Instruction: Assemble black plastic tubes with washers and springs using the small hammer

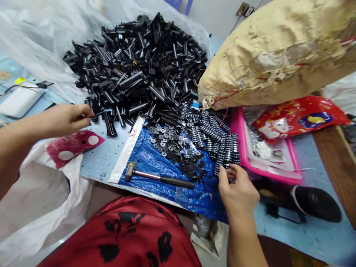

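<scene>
At the left, my left hand (pixel 73 118) is closed in a pinch on a thin dark piece (pixel 98 114), beside the near edge of a big heap of black plastic tube-like parts (pixel 144 70). On the right, my right hand (pixel 239 189) has its fingers curled in at the lower end of a pile of black-and-white ridged rolls (pixel 222 146). What lies between those fingertips is too small and dark to make out. Many small black discs with centre holes (pixel 167 142) lie scattered on a blue plastic sheet (pixel 155 163). A hammer with a black grip (pixel 160 178) rests near the sheet's front edge.
A large tan sack (pixel 275 55) bulges over the right side. Below it stands a pink tray (pixel 294 174) with a red packet (pixel 300 116) on it. A black cylindrical tool (pixel 317 202) lies at right. A white device (pixel 20 100) and white bag (pixel 41 207) are left.
</scene>
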Action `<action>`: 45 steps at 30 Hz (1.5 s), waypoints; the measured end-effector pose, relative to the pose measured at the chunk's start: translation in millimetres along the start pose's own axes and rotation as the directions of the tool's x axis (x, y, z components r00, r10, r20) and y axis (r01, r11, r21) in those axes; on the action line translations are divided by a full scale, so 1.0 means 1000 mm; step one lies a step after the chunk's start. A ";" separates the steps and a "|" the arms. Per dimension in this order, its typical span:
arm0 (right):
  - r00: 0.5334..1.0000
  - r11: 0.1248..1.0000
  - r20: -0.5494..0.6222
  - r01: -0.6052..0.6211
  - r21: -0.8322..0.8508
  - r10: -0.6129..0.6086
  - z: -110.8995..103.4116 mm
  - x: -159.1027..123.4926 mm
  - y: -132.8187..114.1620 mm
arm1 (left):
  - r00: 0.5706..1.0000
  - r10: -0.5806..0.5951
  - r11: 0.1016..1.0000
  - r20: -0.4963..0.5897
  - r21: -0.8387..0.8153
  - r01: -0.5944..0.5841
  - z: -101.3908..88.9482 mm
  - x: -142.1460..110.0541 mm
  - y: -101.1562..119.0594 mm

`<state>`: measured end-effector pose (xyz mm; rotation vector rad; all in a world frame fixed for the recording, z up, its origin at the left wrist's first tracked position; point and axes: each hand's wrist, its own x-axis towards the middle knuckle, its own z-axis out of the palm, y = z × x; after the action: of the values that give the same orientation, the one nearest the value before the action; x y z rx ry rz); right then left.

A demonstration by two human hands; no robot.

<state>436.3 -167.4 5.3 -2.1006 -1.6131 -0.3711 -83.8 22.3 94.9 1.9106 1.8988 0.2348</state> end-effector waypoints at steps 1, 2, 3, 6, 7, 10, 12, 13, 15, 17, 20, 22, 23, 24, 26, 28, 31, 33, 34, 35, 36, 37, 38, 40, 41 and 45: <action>0.995 0.997 0.068 -0.067 -0.036 0.069 0.004 0.000 0.003 | 0.999 0.013 0.995 0.038 -0.099 -0.009 0.007 -0.008 0.011; 0.984 0.991 0.123 -0.122 -0.053 0.128 0.009 0.000 0.004 | 0.999 0.001 0.971 0.048 -0.238 0.011 0.017 -0.015 0.022; 0.973 0.985 0.158 -0.162 -0.051 0.168 0.014 -0.001 0.003 | 0.998 -0.050 0.918 0.037 -0.391 0.060 0.030 -0.022 0.033; 0.959 0.976 0.182 -0.218 -0.018 0.217 0.024 -0.004 0.001 | 0.985 -0.164 0.669 0.055 -0.728 0.152 0.074 -0.035 0.063; 0.959 0.975 0.179 -0.224 -0.001 0.221 0.025 -0.004 0.002 | 0.987 -0.147 0.595 0.069 -0.791 0.143 0.087 -0.038 0.072; 0.958 0.967 0.185 -0.237 0.089 0.218 0.024 -0.003 0.005 | 0.989 -0.060 0.438 0.138 -0.886 0.151 0.118 -0.048 0.092; 0.960 0.958 0.192 -0.238 0.161 0.206 0.021 -0.003 0.006 | 0.964 -0.004 0.345 0.266 -0.904 0.251 0.128 -0.056 0.102; 0.961 0.954 0.197 -0.234 0.190 0.196 0.020 -0.004 0.006 | 0.939 0.028 0.294 0.342 -0.901 0.320 0.130 -0.060 0.106; 0.956 0.931 0.226 -0.244 0.272 0.184 0.016 -0.010 0.003 | 0.885 0.100 0.195 0.455 -0.881 0.431 0.130 -0.069 0.114; 0.935 0.842 0.297 -0.315 0.438 0.195 0.010 -0.017 -0.005 | 0.851 0.174 0.124 0.496 -0.868 0.481 0.129 -0.078 0.122; 0.851 0.448 0.502 -0.514 0.732 0.156 0.000 -0.025 -0.028 | 0.843 0.260 0.072 0.471 -0.880 0.469 0.133 -0.086 0.135; 0.768 0.124 0.639 -0.638 0.760 0.040 -0.007 -0.023 -0.052 | 0.847 0.306 0.103 0.434 -0.900 0.424 0.141 -0.088 0.145; 0.720 -0.003 0.694 -0.694 0.720 -0.021 -0.009 -0.021 -0.065 | 0.852 0.322 0.138 0.413 -0.911 0.389 0.146 -0.089 0.149; 0.674 -0.084 0.737 -0.739 0.669 -0.059 -0.010 -0.017 -0.078 | 0.855 0.334 0.180 0.397 -0.917 0.355 0.151 -0.089 0.152; 0.610 -0.162 0.789 -0.788 0.593 -0.075 -0.010 -0.011 -0.102 | 0.862 0.337 0.255 0.378 -0.918 0.303 0.158 -0.092 0.157; 0.574 -0.190 0.815 -0.811 0.553 -0.075 -0.008 -0.007 -0.120 | 0.861 0.340 0.316 0.379 -0.908 0.275 0.161 -0.096 0.158; 0.545 -0.208 0.832 -0.829 0.519 -0.098 -0.004 -0.009 -0.133 | 0.854 0.344 0.367 0.390 -0.893 0.260 0.160 -0.104 0.156; 0.550 -0.208 0.828 -0.827 0.522 -0.107 -0.003 -0.012 -0.138 | 0.865 0.321 0.370 0.386 -0.892 0.261 0.159 -0.110 0.157; 0.561 -0.209 0.821 -0.820 0.533 -0.107 -0.003 -0.013 -0.139 | 0.875 0.303 0.369 0.378 -0.893 0.257 0.159 -0.113 0.158; 0.575 -0.211 0.811 -0.810 0.547 -0.104 -0.003 -0.013 -0.141 | 0.888 0.285 0.373 0.361 -0.895 0.245 0.159 -0.115 0.160; 0.592 -0.213 0.800 -0.797 0.565 -0.092 -0.003 -0.013 -0.143 | 0.903 0.270 0.381 0.335 -0.898 0.219 0.160 -0.117 0.163; 0.610 -0.217 0.790 -0.781 0.585 -0.064 -0.003 -0.013 -0.145 | 0.918 0.262 0.391 0.299 -0.902 0.182 0.161 -0.118 0.166; 0.624 -0.219 0.781 -0.765 0.605 -0.024 -0.002 -0.013 -0.148 | 0.930 0.266 0.392 0.253 -0.910 0.135 0.162 -0.119 0.170; 0.644 -0.196 0.762 -0.741 0.642 0.063 0.000 -0.012 -0.154 | 0.937 0.310 0.385 0.163 -0.922 0.033 0.166 -0.120 0.178; 0.654 -0.163 0.750 -0.733 0.660 0.095 0.001 -0.012 -0.156 | 0.930 0.342 0.383 0.133 -0.924 -0.009 0.169 -0.120 0.181; 0.785 0.112 0.618 -0.618 0.778 0.043 0.007 -0.016 -0.153 | 0.911 0.390 0.431 0.133 -0.901 -0.053 0.169 -0.116 0.186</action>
<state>284.1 -146.0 21.1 -1.3449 -0.8939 1.1915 150.0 -116.6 42.2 1.2914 0.9081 0.7786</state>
